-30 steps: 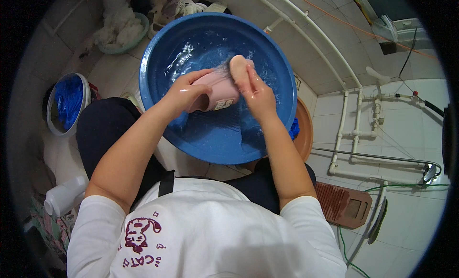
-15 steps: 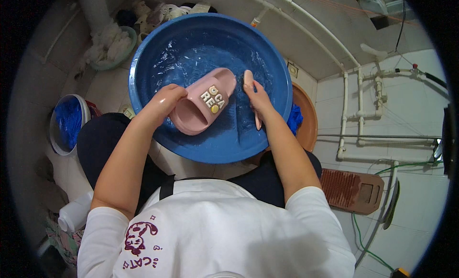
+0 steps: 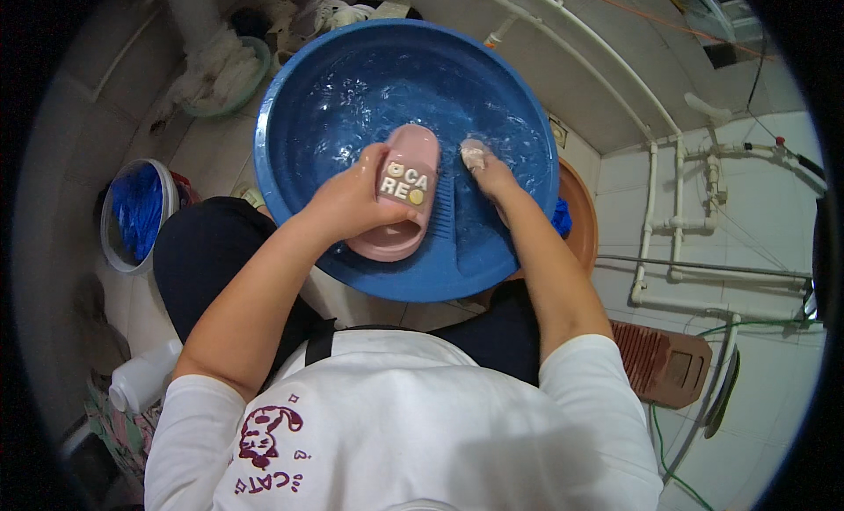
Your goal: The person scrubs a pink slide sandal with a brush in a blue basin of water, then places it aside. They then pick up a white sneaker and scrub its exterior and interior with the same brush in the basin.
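- The slipper [image 3: 408, 150] is pale pink and looks wet, with a wide strap, raised white letters and two small round ornaments, one of them yellow.
- It is above the near middle part of the blue basin [image 3: 378, 278], sole down, its open toe to the near left and its heel to the far side.
- The left hand [image 3: 356, 199] grips the slipper from its left side, thumb across the strap by the toe opening, fingers at the far left edge.
- The right hand [image 3: 494, 175] is to the right, apart from the slipper, closed around a pale brush [image 3: 474, 149] at the water; the exact grip I cannot tell.
- Ribs moulded in the basin show just right of the slipper.
- Compared with half a second ago, the slipper is less slanted, its heel pointing more straight to the far side.
- The left hand now reaches over the strap, where before it held only the left edge.
- The brush handle, clearly visible before, is now hidden.
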`<state>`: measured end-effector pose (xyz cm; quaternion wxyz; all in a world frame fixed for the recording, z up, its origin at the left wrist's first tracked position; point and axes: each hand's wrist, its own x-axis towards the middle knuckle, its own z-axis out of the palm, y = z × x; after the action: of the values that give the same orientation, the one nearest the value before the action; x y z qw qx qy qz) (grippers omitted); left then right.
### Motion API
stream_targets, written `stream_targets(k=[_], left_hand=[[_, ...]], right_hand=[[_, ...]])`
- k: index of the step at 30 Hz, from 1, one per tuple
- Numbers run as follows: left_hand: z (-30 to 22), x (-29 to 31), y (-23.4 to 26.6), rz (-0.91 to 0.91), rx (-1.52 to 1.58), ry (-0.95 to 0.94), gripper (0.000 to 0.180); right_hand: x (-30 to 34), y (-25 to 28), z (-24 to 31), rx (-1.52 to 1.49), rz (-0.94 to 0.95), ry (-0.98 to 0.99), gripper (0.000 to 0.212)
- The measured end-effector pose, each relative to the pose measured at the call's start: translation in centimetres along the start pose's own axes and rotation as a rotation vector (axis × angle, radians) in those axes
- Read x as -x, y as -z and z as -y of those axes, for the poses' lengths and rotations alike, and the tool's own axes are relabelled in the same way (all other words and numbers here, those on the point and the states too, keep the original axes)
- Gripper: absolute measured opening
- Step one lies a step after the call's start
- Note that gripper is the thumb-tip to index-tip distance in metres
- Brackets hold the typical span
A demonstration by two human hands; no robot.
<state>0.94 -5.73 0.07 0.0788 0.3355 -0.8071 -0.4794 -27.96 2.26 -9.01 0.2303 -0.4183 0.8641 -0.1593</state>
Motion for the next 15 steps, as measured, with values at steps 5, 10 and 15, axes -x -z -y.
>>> stream_targets(k=[5,10,15], left_hand=[[0.8,-0.2,-1.0,-0.028,-0.059,-0.129,0.090],[0.5,-0.2,-0.7,-0.005,-0.138,-0.140,0.090],[0.4,-0.2,-0.7,0.000,-0.162,-0.091,0.092]], right_hand=[[2.6,1.5,5.9,-0.336,0.165,0.359,0.051],[0.1,1.7,8.5,0.305,0.050,0.207,0.051],[1.2,0.1,10.1,0.110,0.160,0.488,0.052]])
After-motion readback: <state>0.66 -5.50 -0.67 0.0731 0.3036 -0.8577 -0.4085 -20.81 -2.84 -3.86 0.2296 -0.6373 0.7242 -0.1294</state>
